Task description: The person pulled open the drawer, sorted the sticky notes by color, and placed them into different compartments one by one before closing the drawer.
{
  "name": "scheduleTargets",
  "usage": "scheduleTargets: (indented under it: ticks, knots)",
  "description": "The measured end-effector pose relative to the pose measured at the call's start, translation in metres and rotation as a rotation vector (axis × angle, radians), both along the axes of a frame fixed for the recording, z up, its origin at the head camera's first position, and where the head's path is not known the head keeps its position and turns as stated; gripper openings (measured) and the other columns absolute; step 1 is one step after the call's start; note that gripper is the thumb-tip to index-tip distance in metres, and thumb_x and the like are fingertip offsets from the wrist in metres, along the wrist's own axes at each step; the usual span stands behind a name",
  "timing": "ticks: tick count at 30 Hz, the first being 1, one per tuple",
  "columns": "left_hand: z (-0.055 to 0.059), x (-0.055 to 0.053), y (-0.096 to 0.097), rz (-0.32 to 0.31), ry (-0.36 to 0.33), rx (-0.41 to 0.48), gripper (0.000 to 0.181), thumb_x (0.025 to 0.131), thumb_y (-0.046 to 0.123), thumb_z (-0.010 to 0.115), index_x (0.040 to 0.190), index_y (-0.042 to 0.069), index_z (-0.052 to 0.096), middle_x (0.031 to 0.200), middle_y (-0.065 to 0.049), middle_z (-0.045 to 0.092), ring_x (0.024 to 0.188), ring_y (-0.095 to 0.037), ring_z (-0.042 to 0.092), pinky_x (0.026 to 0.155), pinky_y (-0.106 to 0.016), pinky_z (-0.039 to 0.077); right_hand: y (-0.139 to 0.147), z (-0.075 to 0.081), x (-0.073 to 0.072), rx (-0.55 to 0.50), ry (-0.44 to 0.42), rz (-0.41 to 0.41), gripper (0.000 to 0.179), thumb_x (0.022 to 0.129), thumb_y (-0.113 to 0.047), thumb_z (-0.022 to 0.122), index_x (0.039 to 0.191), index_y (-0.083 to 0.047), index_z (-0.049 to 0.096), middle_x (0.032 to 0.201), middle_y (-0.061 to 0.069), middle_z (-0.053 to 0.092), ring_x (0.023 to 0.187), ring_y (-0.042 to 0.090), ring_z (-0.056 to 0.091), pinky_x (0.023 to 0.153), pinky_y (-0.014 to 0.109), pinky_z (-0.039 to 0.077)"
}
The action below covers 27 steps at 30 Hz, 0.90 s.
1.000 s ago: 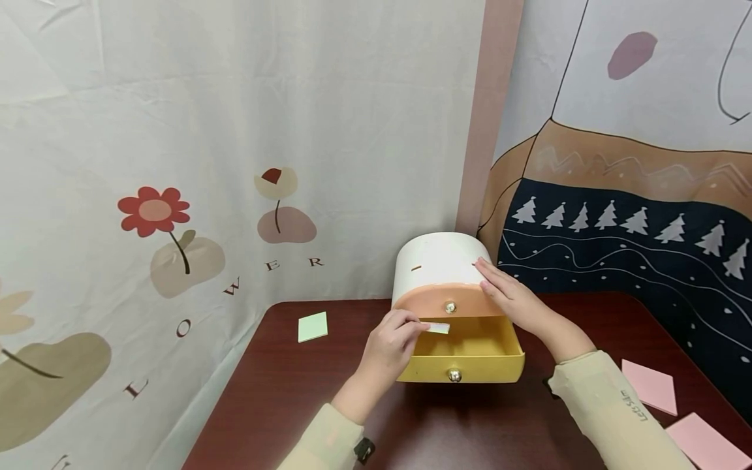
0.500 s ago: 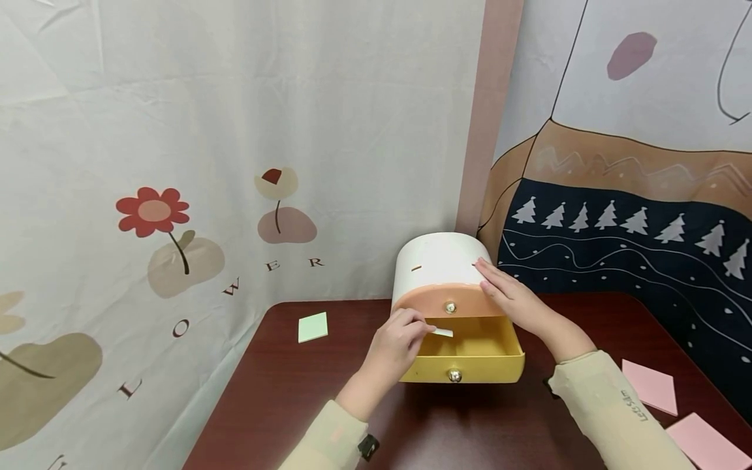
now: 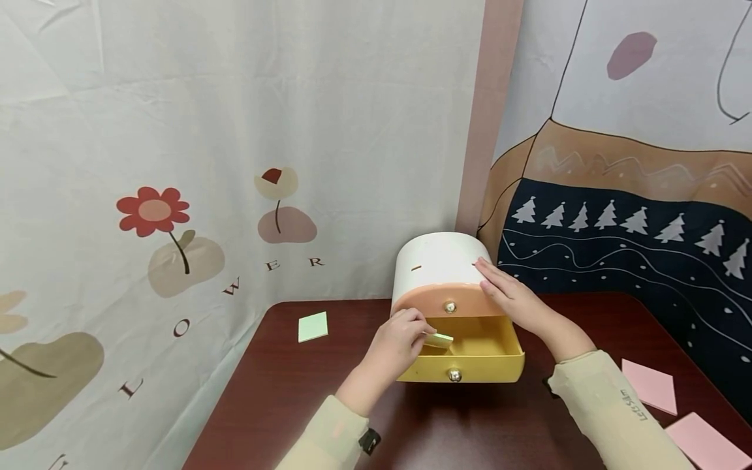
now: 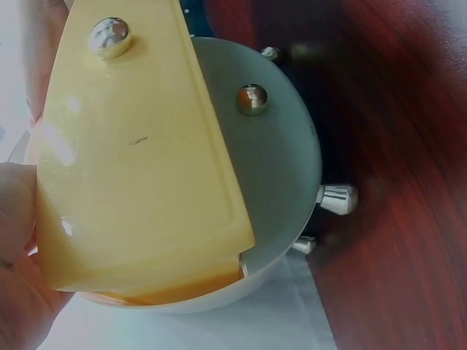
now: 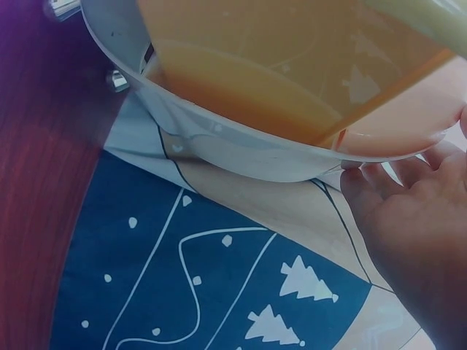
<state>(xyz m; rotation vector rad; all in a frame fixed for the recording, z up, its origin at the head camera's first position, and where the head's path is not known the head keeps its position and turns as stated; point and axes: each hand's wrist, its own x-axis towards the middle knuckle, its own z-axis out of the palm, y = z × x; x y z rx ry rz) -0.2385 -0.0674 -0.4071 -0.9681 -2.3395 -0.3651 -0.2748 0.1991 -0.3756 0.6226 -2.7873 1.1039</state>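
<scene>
Left hand (image 3: 395, 344) pinches thin pale-green paper pad (image 3: 440, 340), tilted in mouth of pulled-out yellow plastic drawer (image 3: 487, 369), lower right of centre in head view. Right hand (image 3: 517, 304), fingers straight, grasps nothing, rests on white round-topped plastic cabinet (image 3: 440, 256). Step in hand: apparently placing pad inside. Next move likely calls for lowering pad flat, loosening pinch.

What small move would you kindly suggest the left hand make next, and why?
Probably lower the green pad into the yellow drawer and let go: the drawer stands open, the left hand pinches the pad at its opening, and the right hand rests on the cabinet.
</scene>
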Motion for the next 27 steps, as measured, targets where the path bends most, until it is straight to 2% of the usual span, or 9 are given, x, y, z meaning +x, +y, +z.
scheduleTargets:
  ticks: [6, 16, 22, 27]
  knots:
    - [0.002, -0.001, 0.0, 0.011, -0.027, -0.035, 0.021, 0.075, 0.003, 0.074, 0.084, 0.022, 0.073, 0.086, 0.01, 0.061, 0.087, -0.006, 0.059, 0.077, -0.016, 0.049, -0.001, 0.0, 0.0, -0.008, -0.01, 0.002, 0.055, 0.102, -0.04, 0.035, 0.149, -0.013, 0.029, 0.158, 0.011, 0.018, 0.143, 0.04, 0.016, 0.11, 0.063, 0.014]
    - [0.009, -0.002, 0.002, 0.016, -0.129, -0.101, 0.02, 0.075, 0.005, 0.074, 0.085, 0.022, 0.075, 0.086, 0.009, 0.062, 0.086, -0.007, 0.06, 0.078, -0.017, 0.049, 0.0, 0.001, 0.0, 0.003, -0.006, -0.003, 0.055, 0.102, -0.041, 0.035, 0.15, -0.014, 0.029, 0.158, 0.01, 0.018, 0.143, 0.04, 0.016, 0.11, 0.064, 0.015]
    - [0.01, -0.004, 0.002, 0.002, -0.21, -0.12, 0.021, 0.078, 0.006, 0.074, 0.09, 0.023, 0.077, 0.087, 0.009, 0.063, 0.083, -0.005, 0.06, 0.075, -0.016, 0.049, 0.0, 0.001, 0.0, -0.006, -0.011, 0.001, 0.055, 0.102, -0.041, 0.035, 0.15, -0.014, 0.029, 0.158, 0.01, 0.018, 0.143, 0.04, 0.016, 0.11, 0.064, 0.015]
    - [0.012, -0.004, 0.002, -0.015, -0.243, -0.116, 0.022, 0.079, 0.005, 0.073, 0.092, 0.023, 0.077, 0.087, 0.009, 0.063, 0.083, -0.004, 0.06, 0.075, -0.016, 0.049, 0.0, 0.0, 0.0, -0.006, -0.009, 0.001, 0.055, 0.102, -0.041, 0.035, 0.15, -0.015, 0.029, 0.158, 0.01, 0.018, 0.143, 0.04, 0.016, 0.11, 0.064, 0.015]
